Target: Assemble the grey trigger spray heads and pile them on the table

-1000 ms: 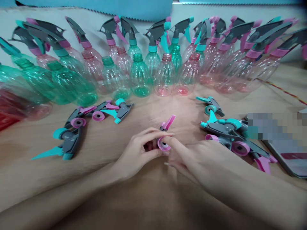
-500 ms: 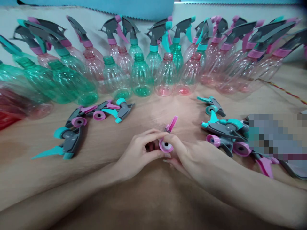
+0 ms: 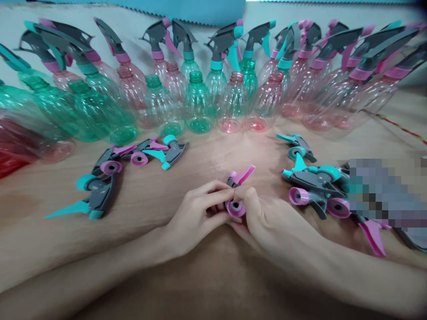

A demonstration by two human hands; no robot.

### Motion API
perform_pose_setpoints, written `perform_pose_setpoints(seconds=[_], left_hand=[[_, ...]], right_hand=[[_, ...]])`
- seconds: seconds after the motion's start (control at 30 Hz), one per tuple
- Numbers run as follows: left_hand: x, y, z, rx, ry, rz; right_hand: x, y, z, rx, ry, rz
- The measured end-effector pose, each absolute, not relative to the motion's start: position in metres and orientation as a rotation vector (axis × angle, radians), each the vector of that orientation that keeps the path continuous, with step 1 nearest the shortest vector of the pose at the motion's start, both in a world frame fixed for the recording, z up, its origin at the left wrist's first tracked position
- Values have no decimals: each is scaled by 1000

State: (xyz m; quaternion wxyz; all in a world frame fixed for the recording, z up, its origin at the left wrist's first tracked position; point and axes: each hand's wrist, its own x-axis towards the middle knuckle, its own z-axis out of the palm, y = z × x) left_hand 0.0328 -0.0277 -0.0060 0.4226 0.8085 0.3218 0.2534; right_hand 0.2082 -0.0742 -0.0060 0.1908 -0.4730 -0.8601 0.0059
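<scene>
Toward the person and to the right of the open green bottle (image 3: 199, 102), the held spray head (image 3: 236, 206) was kept above the surface (image 3: 213, 155). It was gripped narrowly by the fingers of the left hand (image 3: 191, 218), and its pink collar (image 3: 235, 215) was turned open toward the view. The right hand (image 3: 276, 222) was brought against the collar's upper rim; whether the part was also pinched by its fingers could not be told, as their undersides were hidden.

Over the last second, the right index finger had been drawn from a nearly straight reach into a sharp crook, and the spray head had been tipped so that its pink trigger (image 3: 246, 174) was leaned farther over to the right. From this, the part was judged to be under adjustment at the collar rather than being carried.

Little else was seen to be changed. The loose spray heads (image 3: 100, 191), to the left of the open green bottle and nearer the person, were left as they had lain, as was the second cluster (image 3: 310, 180) to its right. The bottle's neck was likewise left bare.
</scene>
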Motion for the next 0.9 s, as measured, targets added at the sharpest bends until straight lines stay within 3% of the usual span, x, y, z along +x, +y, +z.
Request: perform_pose_setpoints(seconds=[0.43,0.7,0.9], left_hand=[[33,-29,-6,1978,812,695],[32,-29,-7,1998,823,682],[32,-28,-9,2020,802,697]], right_hand=[[207,-78,-4,-1445,-2481,-321],[207,-79,-5,-1408,-2452,-78],[206,-79,-8,-1314,-2484,-202]])
